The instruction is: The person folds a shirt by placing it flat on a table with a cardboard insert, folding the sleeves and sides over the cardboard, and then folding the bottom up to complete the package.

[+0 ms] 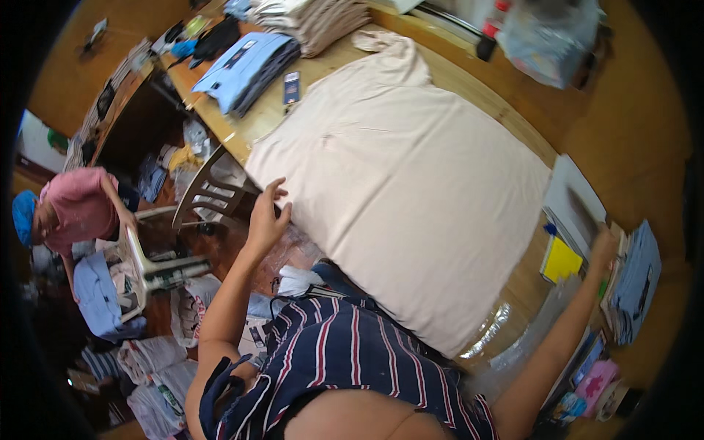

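Note:
A cream short-sleeved shirt [411, 176] lies spread out across the wooden table, one sleeve at the far edge. My left hand [268, 220] hovers at the shirt's left edge with its fingers apart, holding nothing. Far over to the right, my right hand [605, 248] is closed at the lower corner of a flat grey-white board [573, 202]; its fingertips are blurred. The board sits beside the shirt's right edge. A yellow packet [561, 259] lies just left of my right forearm.
Folded blue shirts [249, 67] and a stack of beige garments [315, 26] occupy the table's far left. More folded blue clothing [636, 282] is at the right. A plastic bag [551, 40] hangs at the back. On the left, a person in pink [84, 202] handles a chair [139, 264].

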`<state>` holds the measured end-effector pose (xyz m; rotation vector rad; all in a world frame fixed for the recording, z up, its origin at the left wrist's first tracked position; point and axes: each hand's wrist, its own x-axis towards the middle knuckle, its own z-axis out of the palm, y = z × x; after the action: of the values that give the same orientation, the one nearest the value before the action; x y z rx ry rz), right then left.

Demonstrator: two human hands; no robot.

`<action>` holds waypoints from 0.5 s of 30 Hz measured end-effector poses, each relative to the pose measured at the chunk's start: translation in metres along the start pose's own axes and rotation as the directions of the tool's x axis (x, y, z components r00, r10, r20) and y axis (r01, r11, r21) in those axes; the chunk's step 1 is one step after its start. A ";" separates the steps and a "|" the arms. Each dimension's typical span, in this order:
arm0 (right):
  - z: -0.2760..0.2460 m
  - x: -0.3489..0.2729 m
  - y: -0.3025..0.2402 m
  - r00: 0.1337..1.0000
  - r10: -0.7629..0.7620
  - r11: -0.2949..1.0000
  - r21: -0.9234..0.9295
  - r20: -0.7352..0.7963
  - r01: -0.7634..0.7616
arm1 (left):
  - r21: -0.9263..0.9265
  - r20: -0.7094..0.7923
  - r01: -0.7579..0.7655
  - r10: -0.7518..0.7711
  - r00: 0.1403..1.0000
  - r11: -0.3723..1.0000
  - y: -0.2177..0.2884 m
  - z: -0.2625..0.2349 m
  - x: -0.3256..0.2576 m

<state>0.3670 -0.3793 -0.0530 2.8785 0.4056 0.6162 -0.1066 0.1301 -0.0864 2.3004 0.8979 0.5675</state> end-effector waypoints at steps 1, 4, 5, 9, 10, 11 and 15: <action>-0.012 0.001 -0.003 0.989 0.009 1.000 -0.027 -0.146 -0.013 | 0.077 -0.081 -0.024 0.030 0.996 0.997 -0.013 -0.010 0.007; -0.094 -0.015 -0.046 0.918 -0.094 0.992 -0.118 -0.385 0.052 | 0.203 -0.160 -0.047 0.080 0.984 0.978 -0.053 -0.027 0.034; -0.125 -0.024 -0.068 0.901 -0.091 0.996 -0.044 -0.425 0.080 | 0.253 -0.165 -0.070 0.114 0.980 0.965 -0.065 -0.030 0.047; -0.202 -0.060 -0.180 0.873 0.153 0.795 0.582 -0.463 0.169 | 0.241 -0.114 -0.270 0.303 0.946 0.932 -0.097 -0.025 0.112; -0.209 -0.062 -0.207 0.878 0.247 0.608 0.771 -0.410 0.189 | 0.174 -0.079 -0.313 0.330 0.941 0.934 -0.102 -0.019 0.128; -0.213 -0.061 -0.229 0.908 0.219 0.582 0.795 -0.357 0.172 | 0.097 -0.049 -0.354 0.359 0.932 0.930 -0.104 -0.011 0.144; -0.168 -0.062 -0.337 0.990 0.129 0.338 0.936 0.058 -0.099 | 0.269 0.211 -0.507 0.463 0.861 0.819 -0.114 0.009 0.192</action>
<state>0.1654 -0.0594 0.0008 4.0754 0.7874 0.5303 -0.0226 0.3315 -0.1363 2.8502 0.3360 0.4874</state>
